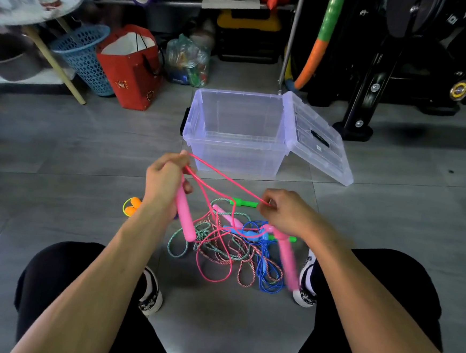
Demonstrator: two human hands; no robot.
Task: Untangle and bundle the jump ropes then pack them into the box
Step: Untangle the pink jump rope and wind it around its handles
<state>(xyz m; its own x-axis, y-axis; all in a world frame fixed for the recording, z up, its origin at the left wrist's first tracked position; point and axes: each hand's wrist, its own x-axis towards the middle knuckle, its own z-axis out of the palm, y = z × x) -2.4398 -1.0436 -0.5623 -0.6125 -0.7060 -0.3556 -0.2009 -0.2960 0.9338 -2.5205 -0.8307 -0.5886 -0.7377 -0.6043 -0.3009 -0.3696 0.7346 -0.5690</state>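
We are gripping the thin pink plastic jump rope (226, 177) taut between left hand (164, 182) and right hand (284, 212), both closed; its far loops are vanishing into the tangle.

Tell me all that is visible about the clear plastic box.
The box is clear, slightly bluish plastic, rectangular, with a thick rim. It stands upright and open on the grey tiled floor, beyond the hands and the rope pile. Nothing shows inside. Its clear lid leans tilted against its right side. A dark latch sits on the left end. Neither hand touches it.
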